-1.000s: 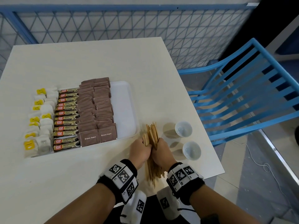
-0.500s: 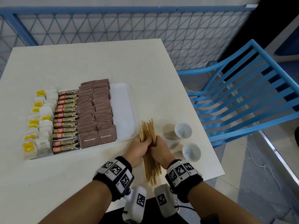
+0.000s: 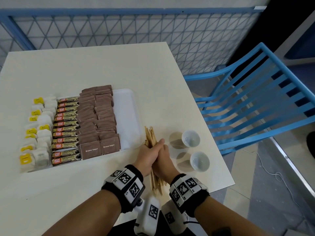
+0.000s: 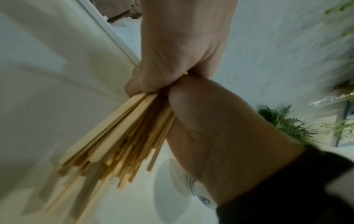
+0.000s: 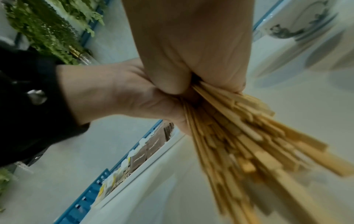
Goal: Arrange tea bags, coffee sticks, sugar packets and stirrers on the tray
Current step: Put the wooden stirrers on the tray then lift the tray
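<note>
**Both hands clasped around a bundle of wooden stirrers beside the filled tray**

Between the two wrists, a thick bundle of wooden stirrers (image 3: 150, 136) was clutched by both hands pressed together, the left hand (image 3: 148, 156) and the right hand (image 3: 164, 161) each curled round its middle. Its far ends stuck out beyond the knuckles and its near ends fanned out unevenly toward the wrists; the sticks were too many and too blurred to count.

Just left of the left hand lay a white tray (image 3: 127, 116) on the pale table (image 3: 119, 65). It held three groups side by side. Nearest the hands were brown sugar packets (image 3: 98, 123) in two overlapping columns. Next came one column of about twelve coffee sticks (image 3: 65, 128). Farthest away were white tea bags (image 3: 40, 132) with yellow tags, roughly ten. The tray's strip closest to the hands was bare.

Just right of the right hand stood two small white cups (image 3: 190, 138), both empty. A blue chair (image 3: 255, 103) stood beyond them.
</note>
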The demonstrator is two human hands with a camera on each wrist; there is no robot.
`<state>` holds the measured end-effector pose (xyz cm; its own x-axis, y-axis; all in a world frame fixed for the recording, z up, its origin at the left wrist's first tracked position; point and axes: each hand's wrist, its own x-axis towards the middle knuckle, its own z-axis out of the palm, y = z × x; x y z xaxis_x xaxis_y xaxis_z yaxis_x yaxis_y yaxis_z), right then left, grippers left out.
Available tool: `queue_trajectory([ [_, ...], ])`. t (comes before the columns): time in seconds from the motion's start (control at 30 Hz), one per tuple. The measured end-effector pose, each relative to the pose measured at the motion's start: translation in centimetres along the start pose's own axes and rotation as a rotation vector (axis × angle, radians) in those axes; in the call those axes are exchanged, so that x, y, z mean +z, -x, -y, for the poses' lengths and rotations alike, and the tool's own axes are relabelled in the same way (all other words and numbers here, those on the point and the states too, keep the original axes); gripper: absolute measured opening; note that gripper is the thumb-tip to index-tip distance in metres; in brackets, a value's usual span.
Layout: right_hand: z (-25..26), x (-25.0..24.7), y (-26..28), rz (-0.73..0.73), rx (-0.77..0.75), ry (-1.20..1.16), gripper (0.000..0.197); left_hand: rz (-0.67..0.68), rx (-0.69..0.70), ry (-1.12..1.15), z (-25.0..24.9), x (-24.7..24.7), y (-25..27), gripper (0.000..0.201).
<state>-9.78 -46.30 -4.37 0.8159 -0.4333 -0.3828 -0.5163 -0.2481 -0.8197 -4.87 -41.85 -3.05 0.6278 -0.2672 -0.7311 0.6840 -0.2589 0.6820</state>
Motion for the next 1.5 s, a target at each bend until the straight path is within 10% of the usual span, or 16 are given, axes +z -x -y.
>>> queue_trajectory([
  [0.67,0.1,-1.1,0.1,-0.301,-0.654,0.036,0.037,-0.284,0.29,0.549,-3.5,-1.3,0.9,0.012],
  [0.8,-0.1,-2.1,0.7,-0.232,-0.301,-0.121,0.047,-0.361,0.423,0.551,-5.2,-2.3,1.4,0.011],
  [0.97,1.8,-3.1,-0.5,0.108,0.397,-0.894,0.051,-0.376,0.626,0.378,-5.7,-1.8,2.9,0.016],
  [1.2,3.3,-3.1,-1.1,0.333,0.303,-0.983,0.045,-0.254,0.794,0.083,-4.2,-0.6,4.6,0.012],
  [1.33,2.5,-2.3,-0.5,0.286,0.196,-0.699,0.044,-0.213,0.746,0.083,-4.1,-1.6,4.4,0.009],
  [1.5,0.4,-2.0,-0.4,-0.071,-0.012,0.423,0.058,-0.273,0.61,0.142,-4.3,-4.7,3.2,0.006],
])
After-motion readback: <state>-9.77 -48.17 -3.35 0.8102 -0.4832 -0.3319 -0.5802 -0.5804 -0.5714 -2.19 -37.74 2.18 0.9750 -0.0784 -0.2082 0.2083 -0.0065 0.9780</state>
